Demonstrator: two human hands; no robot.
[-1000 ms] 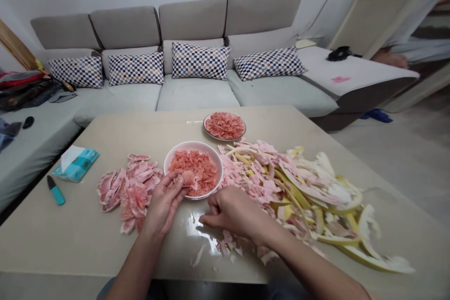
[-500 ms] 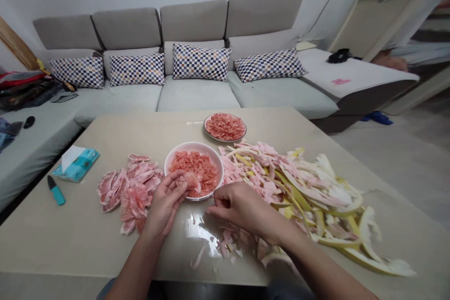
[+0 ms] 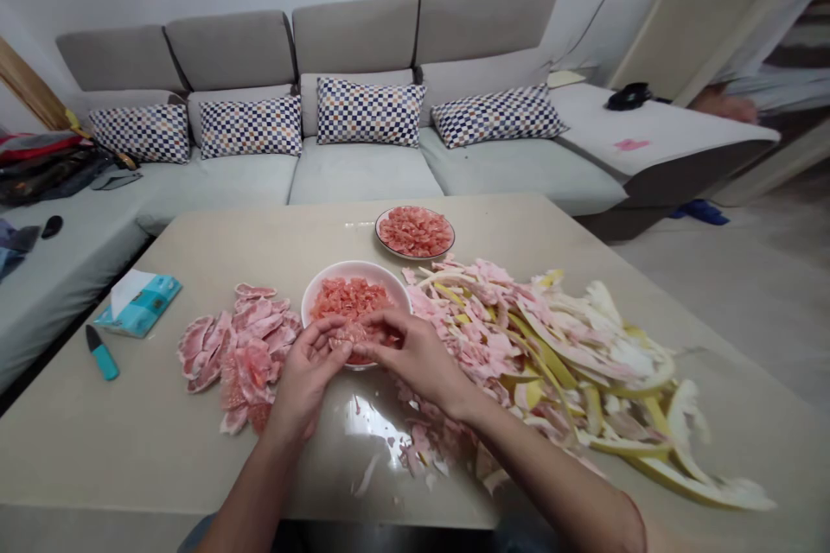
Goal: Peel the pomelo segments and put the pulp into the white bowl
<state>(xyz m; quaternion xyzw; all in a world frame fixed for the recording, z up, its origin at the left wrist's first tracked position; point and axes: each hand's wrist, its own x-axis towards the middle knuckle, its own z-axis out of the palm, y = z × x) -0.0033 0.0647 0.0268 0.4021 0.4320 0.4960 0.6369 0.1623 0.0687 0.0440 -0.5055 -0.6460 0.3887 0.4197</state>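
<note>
A pink pomelo segment [image 3: 351,333] is pinched in my left hand [image 3: 313,363], over the near rim of a white bowl [image 3: 311,294]. The fingertips of my right hand [image 3: 421,359] close on the same segment from the right. Loose pomelo flesh [image 3: 350,297] fills much of the bowl. Left of the bowl lies a heap of pomelo segments [image 3: 250,354], some with membrane on. To the right spreads a large pile of yellow-and-white peel [image 3: 584,363] with pink membrane scraps [image 3: 480,320]. Behind the bowl stands a dark-rimmed plate [image 3: 382,244] heaped with pomelo flesh.
A turquoise-handled knife [image 3: 102,354] and a blue tissue pack [image 3: 139,302] lie at the table's left. Wet scraps [image 3: 415,449] are scattered near the front edge. Beyond the table [image 3: 194,467] runs a grey sofa [image 3: 363,173] with checked cushions [image 3: 371,111].
My right hand has come up and left from beside the bowl to the pomelo segment, its fingers now on it. My left hand has kept its hold in nearly the same place.
</note>
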